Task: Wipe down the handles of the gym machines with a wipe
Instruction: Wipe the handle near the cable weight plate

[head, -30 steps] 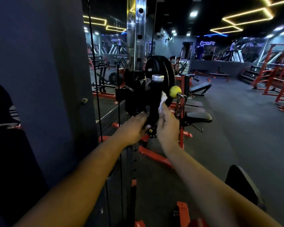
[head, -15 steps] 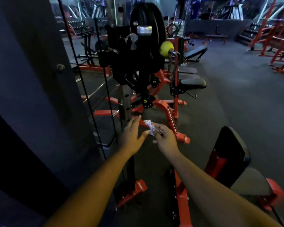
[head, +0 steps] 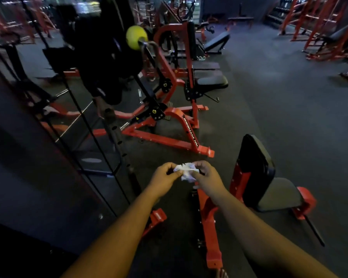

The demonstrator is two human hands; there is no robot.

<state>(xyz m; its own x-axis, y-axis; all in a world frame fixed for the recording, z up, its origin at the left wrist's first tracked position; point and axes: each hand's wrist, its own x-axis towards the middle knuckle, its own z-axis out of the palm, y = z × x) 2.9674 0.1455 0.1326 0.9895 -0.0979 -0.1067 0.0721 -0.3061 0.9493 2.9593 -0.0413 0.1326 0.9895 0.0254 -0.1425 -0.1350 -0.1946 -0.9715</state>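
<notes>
A crumpled white wipe (head: 185, 171) sits between both my hands, low in the middle of the view. My left hand (head: 165, 177) pinches its left end with curled fingers. My right hand (head: 206, 176) grips its right side. Both hands hang in the air over the dark floor, away from any machine. The black machine handle with a yellow ball (head: 134, 37) on its arm stands farther off at the upper left, blurred.
A red-framed machine (head: 181, 125) stands ahead on the rubber floor. A black padded seat on a red frame (head: 255, 169) is close at my right. Cables (head: 84, 121) and a dark wall run along the left. More red racks fill the far right.
My hands came down off the black handle, and the view tilted down to the floor. My left hand, open half a second ago, now pinches the wipe together with the right.
</notes>
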